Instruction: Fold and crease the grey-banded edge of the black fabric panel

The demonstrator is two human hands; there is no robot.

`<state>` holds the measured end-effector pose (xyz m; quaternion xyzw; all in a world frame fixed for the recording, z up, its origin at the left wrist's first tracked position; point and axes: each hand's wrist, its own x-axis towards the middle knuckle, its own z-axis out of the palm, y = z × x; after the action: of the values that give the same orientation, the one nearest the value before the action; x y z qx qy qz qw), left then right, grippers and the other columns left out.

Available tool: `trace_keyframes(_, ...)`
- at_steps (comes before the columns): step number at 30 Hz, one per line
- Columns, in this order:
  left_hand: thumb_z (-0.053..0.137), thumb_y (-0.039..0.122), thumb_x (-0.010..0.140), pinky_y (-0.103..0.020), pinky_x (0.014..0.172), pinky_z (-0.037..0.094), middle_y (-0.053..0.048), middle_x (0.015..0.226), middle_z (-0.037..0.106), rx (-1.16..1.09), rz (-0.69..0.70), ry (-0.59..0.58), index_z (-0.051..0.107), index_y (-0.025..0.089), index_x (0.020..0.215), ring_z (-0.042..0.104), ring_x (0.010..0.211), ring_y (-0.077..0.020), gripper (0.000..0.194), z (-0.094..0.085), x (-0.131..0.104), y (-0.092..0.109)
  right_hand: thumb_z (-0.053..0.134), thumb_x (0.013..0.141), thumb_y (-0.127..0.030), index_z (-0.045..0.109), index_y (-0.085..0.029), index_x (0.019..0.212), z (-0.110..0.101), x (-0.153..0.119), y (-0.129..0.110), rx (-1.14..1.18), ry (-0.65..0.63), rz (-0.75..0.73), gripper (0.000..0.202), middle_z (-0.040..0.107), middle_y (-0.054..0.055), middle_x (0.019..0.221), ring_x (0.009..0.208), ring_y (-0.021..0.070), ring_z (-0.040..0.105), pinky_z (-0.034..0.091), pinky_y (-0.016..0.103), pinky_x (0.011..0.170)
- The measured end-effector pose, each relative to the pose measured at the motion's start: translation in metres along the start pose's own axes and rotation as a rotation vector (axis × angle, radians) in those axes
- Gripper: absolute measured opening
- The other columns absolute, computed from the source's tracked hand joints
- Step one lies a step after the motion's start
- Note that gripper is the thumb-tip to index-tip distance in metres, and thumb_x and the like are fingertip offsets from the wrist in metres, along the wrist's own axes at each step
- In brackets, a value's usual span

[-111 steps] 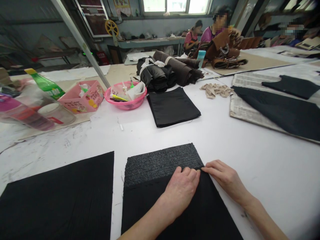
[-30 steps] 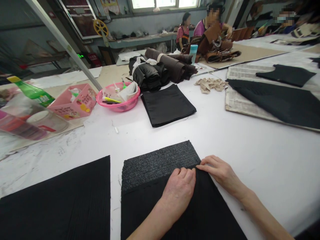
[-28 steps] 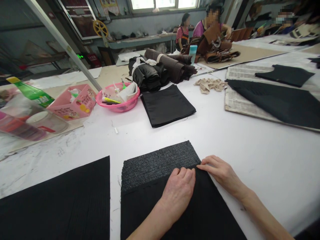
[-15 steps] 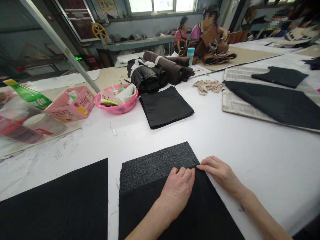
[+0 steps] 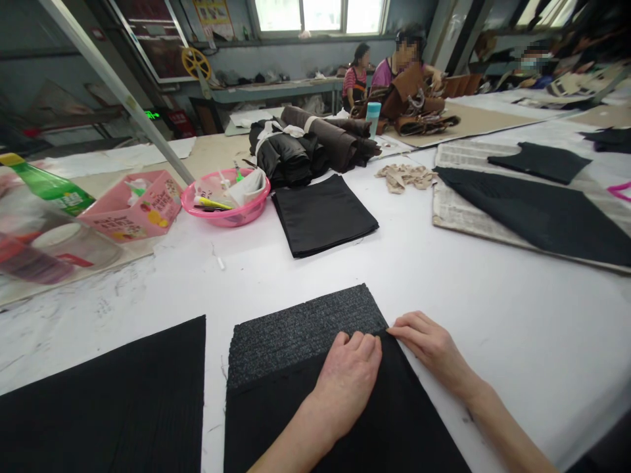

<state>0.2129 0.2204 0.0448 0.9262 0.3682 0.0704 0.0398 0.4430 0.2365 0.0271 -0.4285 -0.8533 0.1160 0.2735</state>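
Observation:
A smooth black fabric piece lies in front of me, its top edge across a speckled dark grey textured panel. My left hand is closed at that edge near its right end, fingertips pinching the black fabric. Close beside it, my right hand pinches the fabric's right corner between thumb and fingers, over the panel's side edge. What lies under the fingertips is partly hidden. Another black fabric piece is spread flat to the left, apart from both hands.
Beyond my hands lies a stack of black fabric squares. A pink basket of pens stands left of it, near a pink box and a green bottle. Fabric rolls lie behind; cut pieces rest on a board at right. Two people sit farther back.
The view has shifted slightly, so the things on the table appear a little lower and more to the left. Both hands keep their pinch at the same fabric edge.

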Motion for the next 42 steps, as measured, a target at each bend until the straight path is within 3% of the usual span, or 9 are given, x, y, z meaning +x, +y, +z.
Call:
trace_keyframes(11, 0.042, 0.015, 0.096, -0.036, 0.079, 0.043, -0.007, 0.104, 0.055, 0.012, 0.012, 0.016, 0.038, 0.011, 0.138, 0.050, 0.092, -0.0207, 0.043, -0.002, 0.001, -0.002, 0.046, 0.100, -0.016, 0.064, -0.023, 0.112, 0.002, -0.004, 0.000, -0.108, -0.017, -0.029, 0.023, 0.061, 0.006, 0.099, 0.091, 0.0188, 0.057, 0.051, 0.033, 0.080)
trace_keyframes(26, 0.043, 0.019, 0.096, -0.039, 0.083, 0.044, -0.007, 0.103, 0.053, 0.027, -0.020, -0.032, 0.038, 0.014, 0.138, 0.050, 0.094, -0.0211, 0.043, -0.002, 0.011, 0.005, 0.041, 0.102, -0.018, 0.057, -0.023, 0.125, -0.007, -0.010, -0.002, -0.102, -0.091, -0.031, 0.028, 0.057, 0.008, 0.112, 0.105, 0.0218, 0.053, 0.049, 0.039, 0.090)
trace_keyframes(33, 0.044, 0.019, 0.096, -0.038, 0.081, 0.045, -0.007, 0.104, 0.052, 0.028, -0.032, -0.031, 0.038, 0.014, 0.138, 0.050, 0.094, -0.0216, 0.043, -0.002, 0.012, 0.009, 0.041, 0.101, -0.018, 0.059, -0.027, 0.124, -0.003, -0.017, -0.001, -0.075, 0.083, 0.116, 0.030, 0.057, 0.007, 0.114, 0.105, 0.0211, 0.056, 0.051, 0.036, 0.090)
trace_keyframes(42, 0.044, 0.017, 0.095, -0.038, 0.079, 0.045, -0.006, 0.102, 0.053, 0.013, -0.047, 0.021, 0.041, 0.011, 0.136, 0.050, 0.093, -0.0213, 0.041, 0.002, 0.007, 0.009, 0.036, 0.101, -0.015, 0.053, -0.030, 0.134, 0.006, -0.023, -0.012, -0.270, -0.026, 0.079, 0.041, 0.055, 0.008, 0.121, 0.111, 0.0241, 0.054, 0.049, 0.042, 0.094)
